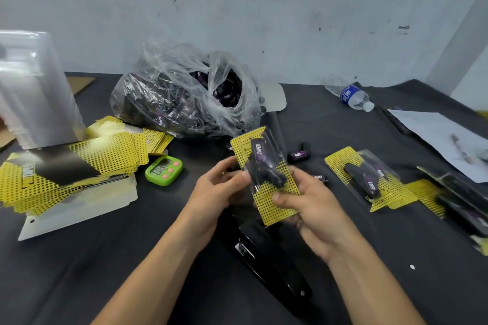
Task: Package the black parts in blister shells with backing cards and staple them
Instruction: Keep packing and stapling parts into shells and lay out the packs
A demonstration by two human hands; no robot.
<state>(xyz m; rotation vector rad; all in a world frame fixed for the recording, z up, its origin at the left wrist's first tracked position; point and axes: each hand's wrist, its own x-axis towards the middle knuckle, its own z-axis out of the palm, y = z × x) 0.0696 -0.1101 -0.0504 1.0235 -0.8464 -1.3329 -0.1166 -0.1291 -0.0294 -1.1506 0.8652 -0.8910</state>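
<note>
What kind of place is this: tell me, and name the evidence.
Probably a small hand-packing workstation: a stack of yellow backing cards, a plastic bag of black parts, and a black stapler lying ready.

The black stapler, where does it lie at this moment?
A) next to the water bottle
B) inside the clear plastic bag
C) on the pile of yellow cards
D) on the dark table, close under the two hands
D: the stapler lies on the dark table, just below the left hand and the right hand, which both hold a blister pack.
</note>
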